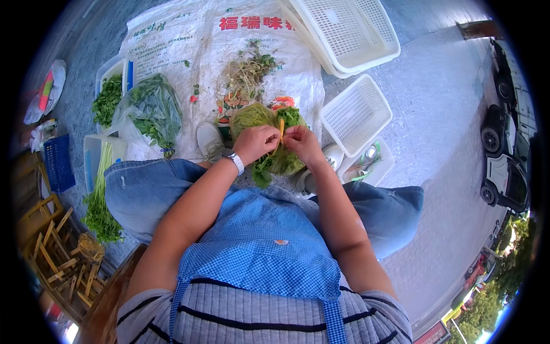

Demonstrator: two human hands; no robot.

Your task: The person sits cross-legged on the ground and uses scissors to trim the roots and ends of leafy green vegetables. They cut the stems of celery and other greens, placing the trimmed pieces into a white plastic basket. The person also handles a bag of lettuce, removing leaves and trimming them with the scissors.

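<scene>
Between my knees, both hands meet at a yellow tie (281,127). My left hand (257,142), with a white watch at the wrist, pinches one side of the tie. From the right, my right hand (302,142) has its fingertips on the tie's other side. Under and around the hands lie leafy greens (290,160) in a clear plastic bag (253,116); which leaves are inside it is partly hidden by the hands. Just beyond, a heap of rooty trimmings (249,73) lies on a white woven sack (206,56) bearing print.
At left are a clear bag of greens (155,107), a tub of herbs (106,101), long-stemmed greens (101,206) and a blue crate (59,163). At right stand stacked white baskets (356,34), a smaller basket (357,115) and a white tray (380,167) holding a roll of tape. My shoes flank the bag.
</scene>
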